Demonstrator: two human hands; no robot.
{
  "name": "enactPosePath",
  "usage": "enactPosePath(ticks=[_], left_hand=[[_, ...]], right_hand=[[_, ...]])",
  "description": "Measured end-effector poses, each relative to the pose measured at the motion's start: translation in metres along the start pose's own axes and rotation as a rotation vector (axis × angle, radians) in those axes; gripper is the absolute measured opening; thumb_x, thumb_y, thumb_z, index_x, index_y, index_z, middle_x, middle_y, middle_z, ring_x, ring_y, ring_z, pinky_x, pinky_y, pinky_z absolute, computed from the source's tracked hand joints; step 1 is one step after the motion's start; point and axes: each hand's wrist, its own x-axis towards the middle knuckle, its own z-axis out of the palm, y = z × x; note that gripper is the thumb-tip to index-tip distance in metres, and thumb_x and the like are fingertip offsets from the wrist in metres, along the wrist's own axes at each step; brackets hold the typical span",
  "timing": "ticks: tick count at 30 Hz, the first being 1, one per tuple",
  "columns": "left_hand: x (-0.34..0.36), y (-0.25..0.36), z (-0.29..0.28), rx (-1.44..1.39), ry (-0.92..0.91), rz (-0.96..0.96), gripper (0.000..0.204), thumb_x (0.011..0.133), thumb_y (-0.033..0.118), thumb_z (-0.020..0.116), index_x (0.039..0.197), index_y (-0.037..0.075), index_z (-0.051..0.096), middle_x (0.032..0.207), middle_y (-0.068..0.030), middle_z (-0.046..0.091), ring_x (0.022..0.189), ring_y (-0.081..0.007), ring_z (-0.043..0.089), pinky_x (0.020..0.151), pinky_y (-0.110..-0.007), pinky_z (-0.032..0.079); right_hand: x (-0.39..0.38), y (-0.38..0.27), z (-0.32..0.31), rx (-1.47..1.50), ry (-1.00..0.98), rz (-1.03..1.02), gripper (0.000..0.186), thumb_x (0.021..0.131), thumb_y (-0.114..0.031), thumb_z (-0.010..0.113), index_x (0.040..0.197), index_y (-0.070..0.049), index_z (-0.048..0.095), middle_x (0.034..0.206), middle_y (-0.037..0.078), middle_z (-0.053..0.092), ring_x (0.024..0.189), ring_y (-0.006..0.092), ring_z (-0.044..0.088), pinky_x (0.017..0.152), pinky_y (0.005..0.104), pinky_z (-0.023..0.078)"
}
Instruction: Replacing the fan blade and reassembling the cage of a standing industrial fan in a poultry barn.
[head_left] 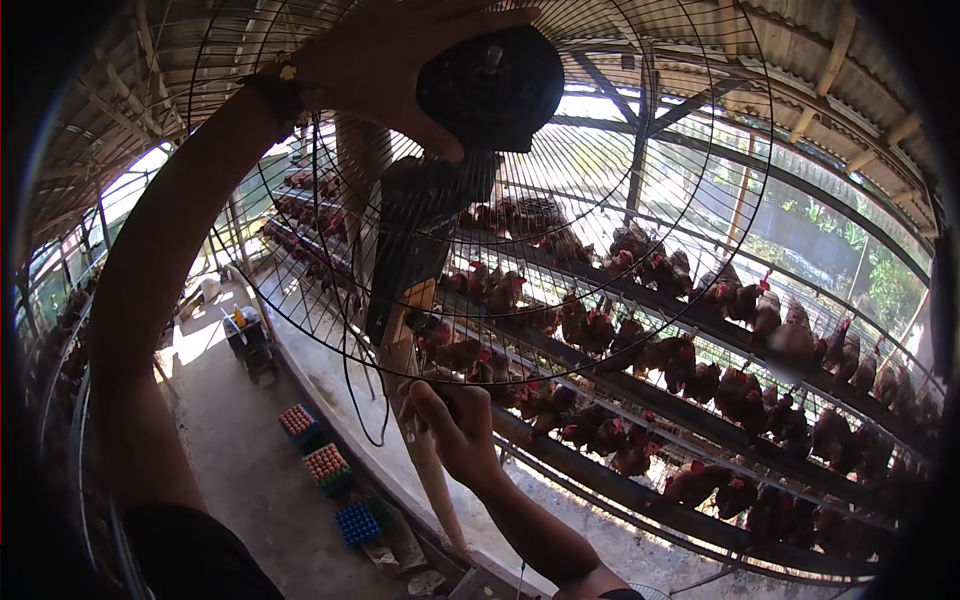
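Observation:
A wall-type fan with a round wire guard [700, 215] fills the upper middle. My left hand [365, 70] reaches up to it and grips the black motor housing [490, 95], thumb below and fingers over the top. Under the housing, a black bracket [410, 240] runs down against a wooden post [430, 480]. Lower down, my right hand [455, 425] is closed beside the post, just under the guard's lower rim. Whatever its fingers hold, if anything, is hidden. A light wood piece [418, 297] and a dark knob-like part [425, 322] sit by the bracket's lower end.
Tiered cages with brown hens [740, 395] stretch along the right; more cages stand at the left. Below on the concrete floor [240, 430] are egg trays with eggs [327, 465], a blue tray [357, 522] and a dark wheeled cart [250, 345]. A low ledge [345, 415] edges the aisle.

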Motion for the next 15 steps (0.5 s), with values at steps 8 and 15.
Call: enactPosePath(ticks=[8, 15], left_hand=[[0.011, 0.003, 0.006, -0.030, 0.036, -0.013, 0.144, 0.056, 0.105, 0.052, 0.167, 0.023, 0.010, 0.173, -0.0156, 0.007, 0.158, -0.0433, 0.007, 0.121, -0.074, -0.007], [0.001, 0.003, 0.014, -0.075, 0.030, -0.032, 0.144, 0.055, 0.104, 0.055, 0.166, 0.024, 0.012, 0.172, -0.0165, 0.010, 0.157, -0.0450, 0.010, 0.122, -0.075, -0.003]], right_hand=[[-0.094, 0.019, -0.082, 0.396, -0.911, 0.485, 0.084, 0.092, -0.029, 0.072, 0.160, 0.000, 0.031, 0.142, 0.018, 0.053, 0.127, 0.0251, 0.054, 0.107, 0.0372, 0.044], [-0.064, -0.160, -0.062, -0.178, 0.080, 0.072, 0.051, 0.050, -0.026, 0.076, 0.083, 0.006, 0.055, 0.080, 0.013, 0.053, 0.074, 0.0199, 0.059, 0.060, 0.0288, 0.045]])
